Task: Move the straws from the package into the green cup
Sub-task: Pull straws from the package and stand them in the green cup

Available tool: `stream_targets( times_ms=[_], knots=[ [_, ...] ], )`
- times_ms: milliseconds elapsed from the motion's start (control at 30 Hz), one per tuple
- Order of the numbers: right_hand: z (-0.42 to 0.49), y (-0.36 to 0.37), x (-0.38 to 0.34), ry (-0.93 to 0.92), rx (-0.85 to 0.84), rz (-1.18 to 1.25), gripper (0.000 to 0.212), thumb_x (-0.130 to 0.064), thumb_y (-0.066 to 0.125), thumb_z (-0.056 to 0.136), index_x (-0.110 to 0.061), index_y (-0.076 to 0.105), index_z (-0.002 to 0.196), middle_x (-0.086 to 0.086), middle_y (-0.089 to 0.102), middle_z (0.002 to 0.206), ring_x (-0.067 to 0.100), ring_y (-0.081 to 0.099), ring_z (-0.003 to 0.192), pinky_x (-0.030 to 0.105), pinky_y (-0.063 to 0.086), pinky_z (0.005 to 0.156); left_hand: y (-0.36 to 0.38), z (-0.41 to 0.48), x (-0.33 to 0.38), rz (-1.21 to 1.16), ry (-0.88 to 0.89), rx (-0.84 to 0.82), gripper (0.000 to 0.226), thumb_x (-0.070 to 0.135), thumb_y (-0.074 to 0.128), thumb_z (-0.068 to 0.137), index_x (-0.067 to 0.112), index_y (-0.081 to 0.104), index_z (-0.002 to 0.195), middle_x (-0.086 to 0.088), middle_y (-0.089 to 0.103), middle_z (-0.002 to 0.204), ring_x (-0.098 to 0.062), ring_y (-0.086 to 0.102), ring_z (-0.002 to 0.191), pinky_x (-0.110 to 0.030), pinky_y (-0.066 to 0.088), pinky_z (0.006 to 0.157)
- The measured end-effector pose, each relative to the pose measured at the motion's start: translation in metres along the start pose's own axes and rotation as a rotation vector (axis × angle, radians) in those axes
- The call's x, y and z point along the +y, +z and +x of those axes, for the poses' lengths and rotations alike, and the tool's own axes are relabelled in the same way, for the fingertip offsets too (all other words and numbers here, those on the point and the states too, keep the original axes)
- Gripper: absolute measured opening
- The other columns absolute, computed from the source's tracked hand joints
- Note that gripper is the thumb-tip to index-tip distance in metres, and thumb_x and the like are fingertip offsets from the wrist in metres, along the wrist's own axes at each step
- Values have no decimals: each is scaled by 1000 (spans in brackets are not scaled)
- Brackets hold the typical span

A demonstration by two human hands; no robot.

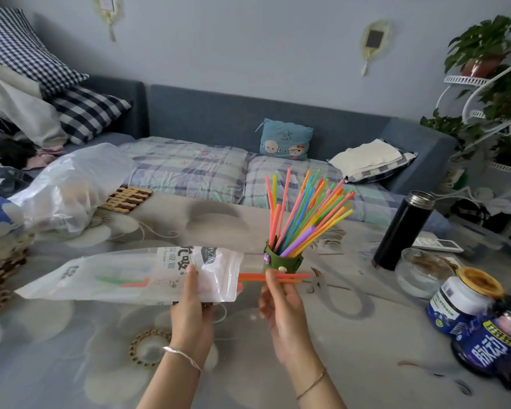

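Left hand: lower centre of the frame, thumb on top and fingers beneath, gripping the package near its open mouth.
Right hand: just right of the left hand and apart from it, fingertips pinching two straws.
Two straws: one red and one orange, lying level, running from the package mouth rightward past the fingertips and across the front of the green cup. Whether they touch the cup cannot be told.
Package: translucent white bag with printed lettering, held roughly level above the desk, its closed end toward the left edge of the frame.
Green cup: upright on the desk at frame centre, directly beyond the right hand.
Bundle of straws: many colours, standing in the cup and fanning up and to the right.
Wrists: a thin bracelet on each.
Desk: covered by a pale floral cloth.
Right of frame: black flask upright. Nearer the camera are a glass bowl and dark blue jars.
Left of frame: crumpled clear plastic bag.
Background: sofa with a blue cushion, and potted plants at upper right.
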State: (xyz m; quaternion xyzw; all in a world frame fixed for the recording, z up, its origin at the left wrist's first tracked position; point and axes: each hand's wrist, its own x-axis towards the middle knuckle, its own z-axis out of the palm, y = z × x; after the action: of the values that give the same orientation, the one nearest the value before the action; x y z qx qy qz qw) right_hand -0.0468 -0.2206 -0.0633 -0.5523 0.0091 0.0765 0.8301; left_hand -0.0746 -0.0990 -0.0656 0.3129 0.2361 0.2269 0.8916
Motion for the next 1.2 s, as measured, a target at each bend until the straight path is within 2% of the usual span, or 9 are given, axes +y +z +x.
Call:
stream_targets(
  times_ms=[200,333,467,633,733,833,1033,1133,1200],
  knots=[
    [4,1,-3,-164,73,-170,22,-20,48,95,-6,63,89,2,58,63,5,49,43,19,38,41,-1,4,-12,59,-36,30,38,41,60,90,13,62,115,-10,65,104,-30,62,80,-31,33,56],
    [15,-14,-41,-475,253,-200,26,-19,43,97,-15,54,74,-4,53,48,4,43,37,16,34,36,-3,8,0,-68,-19,86,44,34,57,93,10,55,130,-9,64,128,-39,60,114,-41,56,84],
    [24,-27,-90,-704,320,-315,25,-21,39,99,-20,49,76,-1,48,58,5,43,45,17,37,44,-1,9,8,-181,-48,128,45,25,57,94,3,51,133,-10,63,127,-20,65,100,-22,57,53],
    [35,-29,-122,-948,347,-743,17,-27,40,98,-20,49,85,7,54,61,24,53,54,34,44,52,-1,10,7,-170,-46,129,46,25,58,94,3,50,134,-7,63,126,-23,63,109,-27,58,63],
    [42,-23,-123,-1024,327,-1021,24,-29,42,97,-16,50,79,-2,49,59,15,47,51,22,36,47,0,8,6,-174,-43,102,44,24,57,94,6,51,133,-5,63,125,-16,65,100,-22,58,58],
    [47,-16,-117,-968,236,-1346,30,-34,43,97,-13,56,80,-4,51,62,13,46,50,24,34,45,-2,10,6,-167,-35,105,47,27,60,92,8,51,135,-3,63,128,-22,63,110,-27,59,72],
    [50,4,-106,-649,169,-1611,30,-34,42,97,-13,57,82,-2,54,67,19,55,65,25,37,54,-2,9,8,-127,14,66,43,27,57,94,13,53,134,-2,64,125,-11,64,98,-19,57,56],
    [56,10,-105,-543,167,-1616,27,-32,43,96,-14,51,79,-5,50,59,18,54,62,22,31,47,-5,10,5,-84,15,44,44,30,59,92,13,53,133,-4,65,127,-25,64,110,-41,57,87],
    [59,13,-102,-479,149,-1584,23,-31,46,95,-12,53,84,2,64,72,21,63,68,25,45,53,-5,10,5,-72,2,53,45,31,61,92,13,54,133,-6,65,128,-30,61,117,-50,49,99]
  ],
)
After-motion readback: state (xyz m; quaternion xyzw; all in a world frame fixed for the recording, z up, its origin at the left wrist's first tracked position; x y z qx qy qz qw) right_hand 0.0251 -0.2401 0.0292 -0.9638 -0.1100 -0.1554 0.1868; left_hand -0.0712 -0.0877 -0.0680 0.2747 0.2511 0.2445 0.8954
